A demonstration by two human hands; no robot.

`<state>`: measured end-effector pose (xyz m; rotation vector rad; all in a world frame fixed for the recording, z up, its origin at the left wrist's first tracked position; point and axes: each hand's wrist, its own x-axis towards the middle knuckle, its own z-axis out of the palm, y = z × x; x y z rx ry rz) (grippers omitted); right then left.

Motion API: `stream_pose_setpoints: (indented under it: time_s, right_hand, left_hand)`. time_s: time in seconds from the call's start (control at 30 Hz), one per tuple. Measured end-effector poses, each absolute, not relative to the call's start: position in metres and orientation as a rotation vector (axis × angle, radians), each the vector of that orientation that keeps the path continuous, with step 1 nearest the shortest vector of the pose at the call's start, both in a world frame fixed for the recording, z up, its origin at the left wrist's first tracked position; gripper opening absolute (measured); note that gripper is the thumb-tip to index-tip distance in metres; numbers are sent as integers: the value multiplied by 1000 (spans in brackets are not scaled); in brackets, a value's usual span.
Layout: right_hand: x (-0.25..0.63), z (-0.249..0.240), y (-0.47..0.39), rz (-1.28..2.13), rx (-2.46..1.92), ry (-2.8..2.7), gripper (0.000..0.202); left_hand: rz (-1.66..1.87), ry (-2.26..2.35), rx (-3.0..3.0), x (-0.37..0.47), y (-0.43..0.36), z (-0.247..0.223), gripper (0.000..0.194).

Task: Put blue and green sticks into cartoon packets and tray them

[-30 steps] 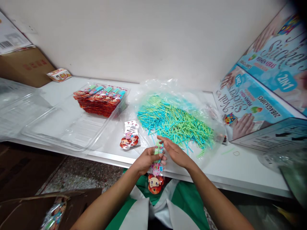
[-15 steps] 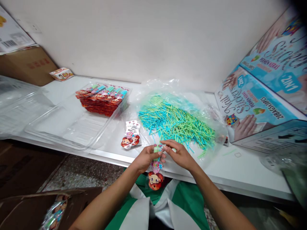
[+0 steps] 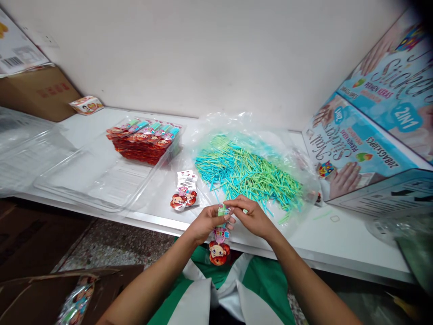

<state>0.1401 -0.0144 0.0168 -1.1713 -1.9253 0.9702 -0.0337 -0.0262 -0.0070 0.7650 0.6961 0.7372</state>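
The person's left hand has its thumb and fingers closed around a printed packet, gripping it near its upper end, with green and pale blue sticks showing inside. The packet is between the two hands at the front edge of the white table, its red-haired cartoon head pointing down toward the person's green-and-white clothing. The right hand is bent at the packet's top end, thumb and forefinger drawn close together there; whether they pinch the film cannot be told. Just beyond the hands, a heap of loose green and blue sticks lies on clear plastic film. To the left are some doll-printed cards, a clear plastic tray and a stack of filled packets.
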Motion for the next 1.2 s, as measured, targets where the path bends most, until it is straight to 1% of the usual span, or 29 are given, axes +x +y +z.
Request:
stream_pose_setpoints:
  time_s: [0.1, 0.23, 0.3, 0.4, 0.53, 0.63, 0.7, 0.83, 0.93, 0.97, 1.03, 1.1, 1.2]
  right_hand:
    - [140, 18, -14, 987, -1154, -1936, 28]
    - [140, 22, -12, 924, -1173, -1835, 25]
    - [141, 26, -12, 861, -1193, -1756, 27]
    - [144, 35, -14, 765, -1177, -1717, 31]
    - [146, 47, -20, 600, -1042, -1852, 32]
    - [145, 51, -23, 555, -941, -1911, 36]
    - [145, 52, -24, 555, -948, -1905, 37]
    - [144, 54, -23, 664, -1072, -1817, 35]
    - [140, 53, -20, 892, -1101, -1761, 45]
    - [138, 52, -19, 968, -1089, -1766, 45]
    - [132, 49, -16, 1072, -1075, -1771, 33]
    - [126, 47, -12, 1106, -1092, -1701, 21]
    - [114, 48, -5, 1126, -1112, -1567, 20]
  left_hand:
    - [738, 685, 770, -32, -26, -5, 30]
    - [733, 669, 752, -33, -29, -3, 41]
    - [702, 662, 745, -34, -32, -5, 44]
    - [657, 659, 738, -36, -37, -12, 39]
    - [666, 669, 783, -38, -38, -17, 28]
    - [724, 651, 809, -37, -36, -16, 30]
    - [741, 644, 815, -37, -35, -13, 31]
    - [746, 678, 843, -37, -34, -11, 28]
    - [762, 694, 890, -38, -33, -12, 26]
    - [761, 697, 899, -38, -33, -12, 26]
    - [743, 704, 903, -40, -32, -9, 27]
    - [731, 709, 904, -41, -31, -4, 29]
    - [841, 766, 948, -44, -30, 8, 35]
